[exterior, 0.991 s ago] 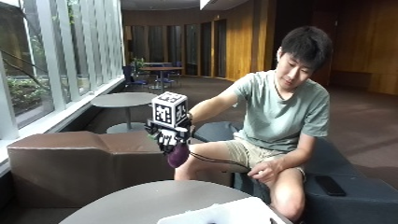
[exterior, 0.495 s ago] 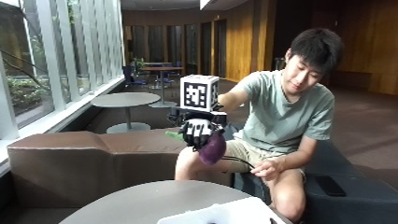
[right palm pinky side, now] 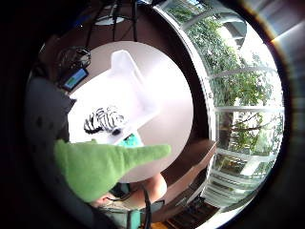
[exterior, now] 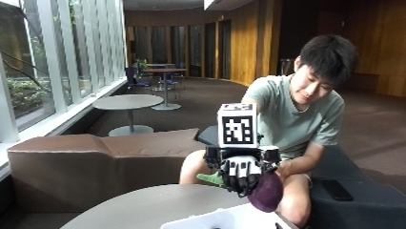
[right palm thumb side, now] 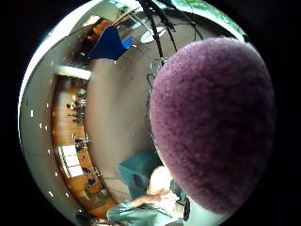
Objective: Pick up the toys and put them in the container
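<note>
One purple plush toy (exterior: 266, 192) with a green tip is being gripped in the gloved right hand (exterior: 241, 172) above the bench (exterior: 146, 207), probably being lined up over the white container (exterior: 222, 222) where a zebra toy (right palm pinky side: 105, 120) is sitting.

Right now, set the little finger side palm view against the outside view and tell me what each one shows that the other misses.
Only the little finger side palm view shows inside the white container: a zebra-striped toy lies in it, with a teal thing at its near end. Only the outside view shows the gloved right hand gripping the purple plush toy above the container's rim. Both show the round table, the toy's green part and the container.
</note>
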Available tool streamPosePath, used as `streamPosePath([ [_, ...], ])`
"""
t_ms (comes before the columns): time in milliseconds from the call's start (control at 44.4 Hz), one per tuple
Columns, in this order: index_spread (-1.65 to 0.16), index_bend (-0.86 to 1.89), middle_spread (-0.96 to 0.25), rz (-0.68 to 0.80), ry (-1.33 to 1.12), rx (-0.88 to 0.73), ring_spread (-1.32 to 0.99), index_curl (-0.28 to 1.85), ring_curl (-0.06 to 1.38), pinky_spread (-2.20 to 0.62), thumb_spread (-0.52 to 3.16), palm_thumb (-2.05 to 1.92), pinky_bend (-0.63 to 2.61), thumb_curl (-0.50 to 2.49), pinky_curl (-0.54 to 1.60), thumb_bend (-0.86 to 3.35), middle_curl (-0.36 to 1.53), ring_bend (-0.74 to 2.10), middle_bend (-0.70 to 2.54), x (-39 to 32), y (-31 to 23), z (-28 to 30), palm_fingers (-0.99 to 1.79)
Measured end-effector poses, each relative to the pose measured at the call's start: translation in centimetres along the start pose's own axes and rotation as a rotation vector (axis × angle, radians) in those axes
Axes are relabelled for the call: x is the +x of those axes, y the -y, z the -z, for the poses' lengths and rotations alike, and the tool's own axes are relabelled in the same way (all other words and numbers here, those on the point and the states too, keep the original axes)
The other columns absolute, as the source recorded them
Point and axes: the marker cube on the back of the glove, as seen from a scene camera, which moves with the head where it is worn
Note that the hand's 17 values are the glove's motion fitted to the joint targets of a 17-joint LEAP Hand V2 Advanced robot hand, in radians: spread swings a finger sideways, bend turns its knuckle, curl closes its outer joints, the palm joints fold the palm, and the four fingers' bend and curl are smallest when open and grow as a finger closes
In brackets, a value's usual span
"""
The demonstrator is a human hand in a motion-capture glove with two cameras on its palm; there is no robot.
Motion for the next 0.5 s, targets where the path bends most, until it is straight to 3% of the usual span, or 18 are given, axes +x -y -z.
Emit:
streamPosePath([
  [203, -0.42, 0.42, -0.21, -0.003, -0.036, -0.072, -0.35, 1.12, 0.78, -0.4, 0.61, 0.66, 1.2, 0.97, 0.69, -0.02, 0.96, 1.54, 1.18, -0.9, 1.2, -1.9, 0.65],
  [338, -0.4, 0.29, -0.22, -0.058, -0.15, -0.091, -0.33, 1.1, 0.75, -0.36, 0.81, 0.53, 1.09, 0.9, 0.66, -0.05, 0.93, 1.52, 1.09, -0.3, 1.3, -3.3, 0.41],
  [450, -0.35, 0.08, -0.21, -0.062, -0.243, -0.105, -0.32, 0.99, 0.72, -0.29, 0.99, 0.39, 1.09, 0.79, 0.64, -0.06, 0.84, 1.36, 0.84, 0.4, 0.7, -4.0, -0.17],
  [473, -0.33, 0.06, -0.19, -0.061, -0.249, -0.116, -0.31, 0.95, 0.67, -0.26, 1.01, 0.34, 1.13, 0.76, 0.63, -0.08, 0.79, 1.21, 0.71, 0.5, 0.6, -4.0, -0.38],
  [495, -0.32, 0.05, -0.18, -0.059, -0.251, -0.126, -0.3, 0.91, 0.66, -0.23, 1.03, 0.32, 1.12, 0.74, 0.61, -0.07, 0.77, 1.18, 0.65, 0.6, 0.5, -4.1, -0.4],
])
